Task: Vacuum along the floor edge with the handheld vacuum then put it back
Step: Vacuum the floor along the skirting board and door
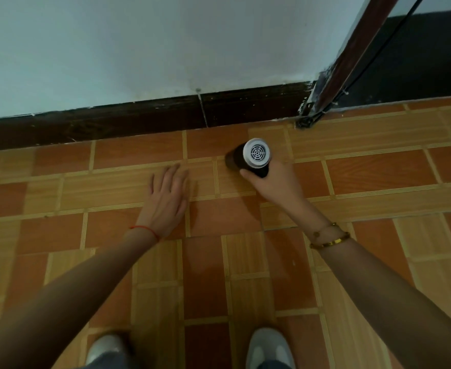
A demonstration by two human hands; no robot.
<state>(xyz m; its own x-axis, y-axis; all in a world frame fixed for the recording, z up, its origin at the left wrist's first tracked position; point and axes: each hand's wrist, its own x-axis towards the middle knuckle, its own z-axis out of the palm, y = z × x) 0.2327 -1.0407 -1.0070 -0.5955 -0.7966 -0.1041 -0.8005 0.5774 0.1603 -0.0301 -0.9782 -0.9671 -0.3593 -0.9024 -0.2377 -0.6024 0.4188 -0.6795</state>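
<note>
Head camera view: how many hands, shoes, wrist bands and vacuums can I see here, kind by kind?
Hands: 2, left hand flat on the floor, right hand holding the vacuum
Shoes: 2, left shoe, right shoe
Wrist bands: 2, red string, gold bracelets
Handheld vacuum: 1
Total: 7

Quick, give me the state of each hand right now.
Left hand: open, fingers straight, flat on the floor.
Right hand: grips the handheld vacuum.
</note>
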